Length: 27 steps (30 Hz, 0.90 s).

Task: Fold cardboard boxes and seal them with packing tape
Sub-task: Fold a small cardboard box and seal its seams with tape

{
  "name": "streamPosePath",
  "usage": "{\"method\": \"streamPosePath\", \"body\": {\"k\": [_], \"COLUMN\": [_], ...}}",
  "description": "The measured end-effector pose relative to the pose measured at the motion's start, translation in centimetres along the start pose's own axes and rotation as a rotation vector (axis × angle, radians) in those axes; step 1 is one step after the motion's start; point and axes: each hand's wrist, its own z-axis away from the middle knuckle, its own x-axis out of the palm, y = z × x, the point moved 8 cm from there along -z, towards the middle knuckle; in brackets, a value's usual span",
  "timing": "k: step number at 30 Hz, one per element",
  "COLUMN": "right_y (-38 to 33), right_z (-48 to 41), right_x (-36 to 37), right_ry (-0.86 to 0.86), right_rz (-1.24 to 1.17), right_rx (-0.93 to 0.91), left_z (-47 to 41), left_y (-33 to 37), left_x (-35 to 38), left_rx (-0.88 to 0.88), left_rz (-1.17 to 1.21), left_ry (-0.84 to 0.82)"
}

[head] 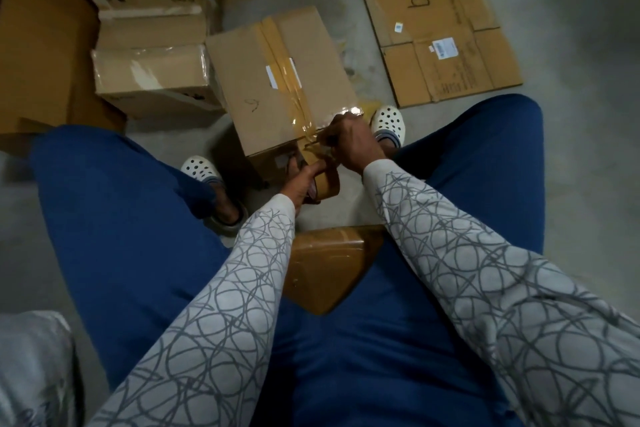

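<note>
The right hand (351,146), just below the frame's centre, has its fingers curled together at the near top edge of the cardboard box (249,80), apparently pinching or pressing the tape where it turns over that edge; the fingertips themselves are hidden behind the knuckles. Just below and to the left of it, the left hand (302,184) grips the tape roll (328,185), fingers wrapped round it, held low against the box's near face. A short stretch of tape seems to bridge roll and edge, so the two hands are very close, the right one nearer the box top. The tape strip (282,59) already lies along the box's top seam, its long axis running from the upper centre of the frame down toward the hands. My judgement is that the coming move turns on that line: the roll lies below the edge, so tearing or smoothing would happen down the near face. The box stands on a grey concrete floor (571,10) between two white clogs (388,118). Closed boxes (152,76) crowd the upper left, a flattened carton (436,21) lies upper right, and another taped box (325,267) sits beneath the person at lower centre.
</note>
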Motion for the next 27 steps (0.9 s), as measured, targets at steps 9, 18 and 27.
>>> {"method": "streamPosePath", "body": {"k": [9, 18, 27], "right_y": [0.1, -0.3, 3.6], "right_z": [0.8, 0.7, 2.0], "right_x": [0.2, 1.0, 1.9], "right_ry": [-0.032, -0.07, -0.126], "right_rz": [0.023, 0.14, 0.169], "right_rx": [0.0, -0.055, 0.335], "left_z": [0.7, 1.2, 2.0], "left_y": [0.2, 0.3, 0.0], "left_x": [-0.3, -0.7, 1.0], "left_rx": [0.004, -0.017, -0.006], "left_rz": [-0.034, -0.05, -0.34], "left_ry": [0.025, 0.061, -0.022]}}
